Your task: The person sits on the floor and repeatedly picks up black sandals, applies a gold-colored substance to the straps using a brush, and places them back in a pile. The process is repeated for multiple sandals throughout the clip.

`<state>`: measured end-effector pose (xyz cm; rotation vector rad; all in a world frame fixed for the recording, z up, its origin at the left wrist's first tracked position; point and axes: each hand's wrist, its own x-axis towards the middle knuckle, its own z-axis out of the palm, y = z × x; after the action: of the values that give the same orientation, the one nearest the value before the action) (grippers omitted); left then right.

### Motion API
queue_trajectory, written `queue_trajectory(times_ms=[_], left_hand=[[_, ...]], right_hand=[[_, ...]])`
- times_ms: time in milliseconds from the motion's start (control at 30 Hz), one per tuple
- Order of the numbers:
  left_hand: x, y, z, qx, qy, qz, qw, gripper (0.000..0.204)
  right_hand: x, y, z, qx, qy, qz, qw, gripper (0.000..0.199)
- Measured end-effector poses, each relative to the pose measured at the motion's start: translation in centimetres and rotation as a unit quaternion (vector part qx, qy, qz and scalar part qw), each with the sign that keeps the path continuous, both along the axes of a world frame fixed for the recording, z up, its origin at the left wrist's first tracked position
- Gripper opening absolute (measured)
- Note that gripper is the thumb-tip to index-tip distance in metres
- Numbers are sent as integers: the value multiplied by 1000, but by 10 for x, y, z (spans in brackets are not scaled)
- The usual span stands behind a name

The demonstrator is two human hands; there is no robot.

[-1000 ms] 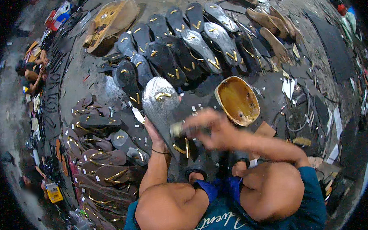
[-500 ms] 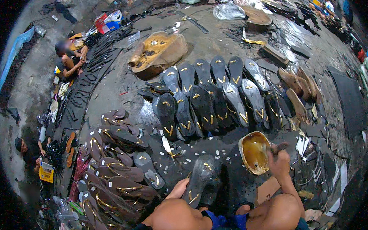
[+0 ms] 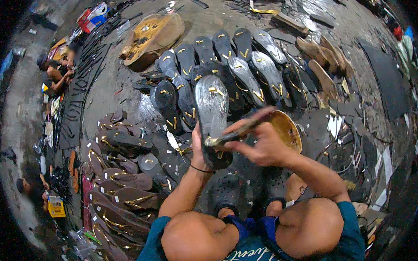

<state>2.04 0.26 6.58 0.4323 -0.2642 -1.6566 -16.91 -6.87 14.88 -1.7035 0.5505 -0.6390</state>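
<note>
My left hand (image 3: 197, 149) grips a dark sandal sole (image 3: 212, 100) by its near end and left edge, lifted above the ground. Its upturned face looks wet and shiny, with small gold strap ends showing. In my right hand (image 3: 268, 145) is a brush (image 3: 244, 127), blurred by motion, with its pale tip on the sole's near part. Behind that hand stands a tub of amber glue-like liquid (image 3: 287, 127), partly hidden. Beyond the held sole, rows of similar dark soles (image 3: 204, 50) lie with gold strap ends up, some of them shiny.
Brown sandals with gold straps (image 3: 128, 201) are piled at my left. A large rusty-yellow basin (image 3: 156, 35) sits farther back. Brown sole-shaped pieces (image 3: 325, 65) and scraps lie at the right. Two people (image 3: 57, 74) sit along the left side. My shoes (image 3: 225, 190) are below my hands.
My left hand has raised the sole from near my feet. The brush has swung left from the tub onto the sole. The whole view has shifted.
</note>
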Motion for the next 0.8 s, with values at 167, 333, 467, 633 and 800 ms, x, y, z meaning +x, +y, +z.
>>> queue_trajectory(times_ms=[167,333,467,633,800], left_hand=[[-8,6,-4,103,25,106,989,49],[32,9,-3,-51,-41,110,992,48],[24,2,8,21,-121,143,982,47],[12,4,6,14,-11,100,995,47],[-27,18,18,166,-144,170,960,41]], right_hand=[[22,-21,-36,-217,-103,-49,969,35],[-2,47,-40,-304,-124,112,938,44],[17,10,-32,-237,-120,-121,957,30],[3,46,-13,-376,-93,75,919,45],[27,-20,-19,-438,-103,-52,892,35]])
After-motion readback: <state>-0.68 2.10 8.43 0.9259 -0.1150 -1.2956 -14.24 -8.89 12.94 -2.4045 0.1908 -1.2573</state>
